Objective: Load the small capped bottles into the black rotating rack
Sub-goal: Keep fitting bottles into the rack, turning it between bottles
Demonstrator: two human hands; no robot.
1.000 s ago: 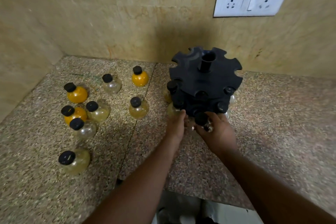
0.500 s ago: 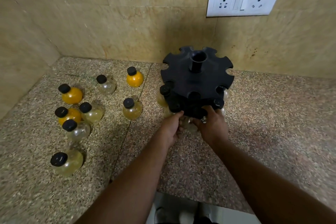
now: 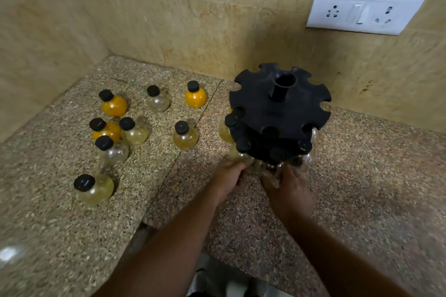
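1. Compared with half a second back, both hands have slid lower, down to the bottom tier of the rack, and the clear bottle the right hand was feeding in now sits up against the rack's near edge. Loose bottles on the left haven't budged.
2. Granite counter fills a tiled corner, with a seam running down the middle.
3. Black rotating rack stands right of the seam near the back wall: notched top disc, hollow centre post, and a lower tier where several black-capped bottles already hang in the slots.
4. White switch plate is on the wall above it, two sockets and one rocker switch. No readable writing or brand on it or anywhere else.
5. Left hand is curled against the rack's lower left edge, touching a pale bottle there; can't tell if it's really gripping.
6. Right hand is just beside it, fingers up around the clear bottle at the near slot. It's blurry, so can't tell how firm the hold is.
7. Eight loose bottles stand left of the seam, well apart from the rack: three orange, the rest clear or pale yellow, all black-capped with no labels.
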